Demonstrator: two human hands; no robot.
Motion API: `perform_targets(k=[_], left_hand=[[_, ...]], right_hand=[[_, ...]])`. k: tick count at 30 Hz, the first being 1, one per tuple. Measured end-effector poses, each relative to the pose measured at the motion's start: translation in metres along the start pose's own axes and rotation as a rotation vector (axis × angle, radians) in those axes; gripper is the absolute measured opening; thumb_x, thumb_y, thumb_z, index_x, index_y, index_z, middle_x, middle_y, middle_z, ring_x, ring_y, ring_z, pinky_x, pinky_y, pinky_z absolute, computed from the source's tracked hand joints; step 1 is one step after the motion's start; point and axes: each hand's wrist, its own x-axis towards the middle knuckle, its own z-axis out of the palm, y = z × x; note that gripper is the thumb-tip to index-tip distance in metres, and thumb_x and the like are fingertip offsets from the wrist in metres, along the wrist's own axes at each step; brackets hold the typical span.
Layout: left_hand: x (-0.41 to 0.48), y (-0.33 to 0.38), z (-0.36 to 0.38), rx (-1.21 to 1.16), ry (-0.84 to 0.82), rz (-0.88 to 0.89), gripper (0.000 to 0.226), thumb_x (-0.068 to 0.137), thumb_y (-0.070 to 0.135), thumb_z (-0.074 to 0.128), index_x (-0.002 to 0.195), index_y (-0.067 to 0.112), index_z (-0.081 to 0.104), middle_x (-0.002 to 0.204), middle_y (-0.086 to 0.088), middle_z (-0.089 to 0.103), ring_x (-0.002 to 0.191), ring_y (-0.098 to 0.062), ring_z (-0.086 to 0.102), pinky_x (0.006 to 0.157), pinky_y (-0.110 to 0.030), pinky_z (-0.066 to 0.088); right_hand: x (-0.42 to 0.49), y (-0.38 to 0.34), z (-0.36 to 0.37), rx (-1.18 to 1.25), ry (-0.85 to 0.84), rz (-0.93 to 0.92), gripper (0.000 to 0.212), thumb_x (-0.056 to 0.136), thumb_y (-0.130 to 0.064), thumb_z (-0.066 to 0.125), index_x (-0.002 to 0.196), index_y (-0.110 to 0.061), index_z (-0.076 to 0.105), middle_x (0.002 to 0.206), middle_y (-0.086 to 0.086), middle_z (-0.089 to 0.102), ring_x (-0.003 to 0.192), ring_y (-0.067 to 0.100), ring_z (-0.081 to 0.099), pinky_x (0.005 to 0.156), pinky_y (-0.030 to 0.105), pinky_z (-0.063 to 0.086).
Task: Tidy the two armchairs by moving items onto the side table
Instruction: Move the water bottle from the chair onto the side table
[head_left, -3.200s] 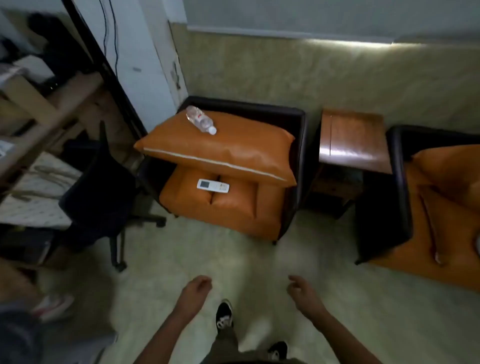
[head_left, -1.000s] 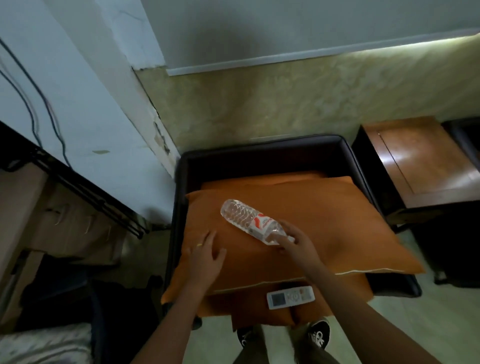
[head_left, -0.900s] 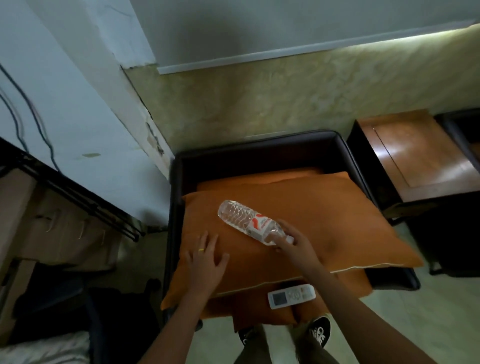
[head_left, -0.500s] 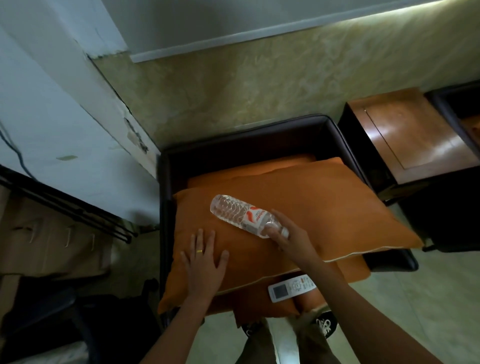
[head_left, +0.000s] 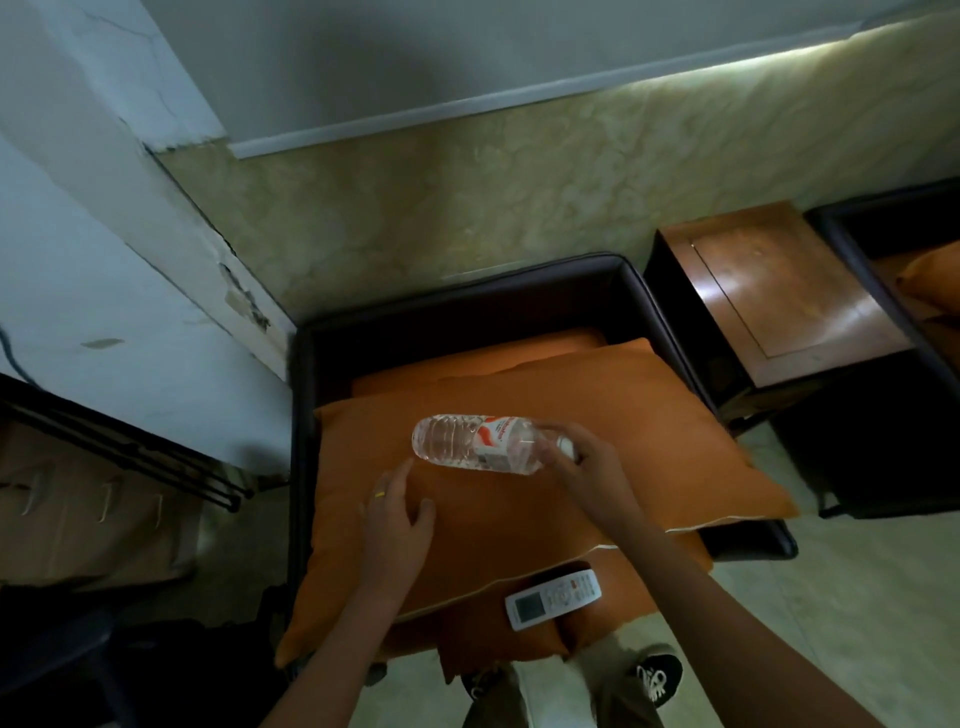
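Bottle (head_left: 478, 444) now turned, lifting off cushion (head_left: 649, 457), right hand (head_left: 587, 467) clamped on its neck; left hand (head_left: 397, 525) spread flat; tabletop (head_left: 779, 301) next.

bare forearms (head_left: 337, 644); a thin yellow ring (head_left: 381, 494) on one of the left hand's (head_left: 397, 525) fingers; olive-brown trousers (head_left: 621, 709); black shoes (head_left: 658, 675) with white markings.

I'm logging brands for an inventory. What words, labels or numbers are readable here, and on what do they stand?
No text here can be read with certainty.
water bottle: the red and white label carries print, too blurred to read.
remote control: the small screen and button rows have marks too small to read.
shoe: the white mark on the black upper is too blurred to read.
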Motion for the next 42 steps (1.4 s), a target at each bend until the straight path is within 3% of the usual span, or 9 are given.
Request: perform_targets(k=[1,4,10,15,19,23,29,34,42], left_hand=[[0.0,0.009,0.003,-0.078,0.01,0.013,0.056,0.1,0.028,0.058,0.151,0.033,0.037,0.144,0.0,0.053,0.124,-0.009,0.053,0.107,-0.037,0.046],[-0.001,0.042,0.014,-0.159,0.058,0.069,0.053,0.101,0.025,0.057,0.15,0.031,0.04,0.14,0.011,0.052,0.112,0.01,0.05,0.092,-0.016,0.048],[-0.017,0.125,0.056,-0.082,-0.038,0.191,0.048,0.1,0.024,0.058,0.146,0.034,0.046,0.144,0.017,0.043,0.133,-0.007,0.045,0.107,-0.035,0.047],[-0.041,0.191,0.113,0.019,-0.078,0.201,0.045,0.099,0.022,0.062,0.142,0.029,0.051,0.132,0.019,0.041,0.126,0.0,0.039,0.102,-0.022,0.034],[-0.051,0.235,0.159,0.066,-0.135,0.212,0.041,0.099,0.021,0.062,0.139,0.025,0.056,0.139,0.006,0.053,0.12,-0.005,0.047,0.097,-0.022,0.038],[-0.044,0.271,0.201,0.12,-0.195,0.235,0.043,0.099,0.025,0.059,0.141,0.027,0.053,0.146,0.001,0.051,0.133,-0.015,0.048,0.105,-0.028,0.04],[-0.001,0.308,0.264,0.106,-0.275,0.186,0.05,0.099,0.024,0.055,0.149,0.028,0.046,0.159,-0.004,0.038,0.148,-0.022,0.033,0.114,-0.032,0.031],[0.065,0.354,0.303,0.016,-0.296,0.249,0.051,0.097,0.017,0.061,0.146,0.02,0.049,0.148,-0.006,0.051,0.139,-0.023,0.045,0.109,-0.028,0.036],[0.162,0.422,0.343,-0.047,-0.28,0.318,0.061,0.095,0.034,0.066,0.15,0.018,0.045,0.152,-0.004,0.048,0.14,-0.019,0.043,0.113,-0.027,0.033]], right_hand=[[0.001,-0.003,-0.009,-0.005,0.017,-0.012,0.019,0.098,-0.031,0.063,0.117,-0.037,0.065,0.103,-0.016,0.072,0.085,0.004,0.072,0.063,0.017,0.055],[0.001,-0.011,-0.044,-0.018,0.081,-0.032,0.011,0.099,-0.029,0.062,0.104,-0.039,0.06,0.094,-0.004,0.071,0.076,0.012,0.072,0.058,0.02,0.056],[-0.013,-0.015,-0.149,-0.071,0.163,-0.091,0.01,0.096,-0.034,0.064,0.095,-0.039,0.056,0.076,-0.002,0.068,0.063,0.012,0.069,0.053,0.023,0.055],[-0.032,-0.012,-0.258,-0.105,0.239,-0.182,0.008,0.092,-0.039,0.064,0.089,-0.04,0.057,0.078,-0.007,0.067,0.06,0.011,0.067,0.049,0.024,0.054],[-0.039,-0.009,-0.336,-0.131,0.294,-0.164,0.009,0.087,-0.047,0.063,0.086,-0.039,0.058,0.085,-0.012,0.07,0.071,0.009,0.071,0.051,0.027,0.056],[-0.031,-0.004,-0.398,-0.174,0.328,-0.153,0.009,0.088,-0.044,0.066,0.084,-0.039,0.059,0.084,-0.011,0.071,0.073,0.006,0.071,0.051,0.021,0.053],[0.013,0.006,-0.464,-0.349,0.292,-0.13,0.021,0.093,-0.028,0.068,0.088,-0.047,0.059,0.085,-0.005,0.068,0.076,0.009,0.07,0.054,0.028,0.058],[0.077,0.02,-0.503,-0.503,0.211,-0.122,0.011,0.093,-0.029,0.068,0.096,-0.032,0.058,0.081,-0.003,0.062,0.072,0.012,0.062,0.058,0.032,0.051],[0.185,0.03,-0.548,-0.58,0.156,-0.116,0.018,0.092,-0.033,0.069,0.099,-0.035,0.053,0.081,-0.002,0.064,0.068,0.014,0.063,0.057,0.03,0.049]])
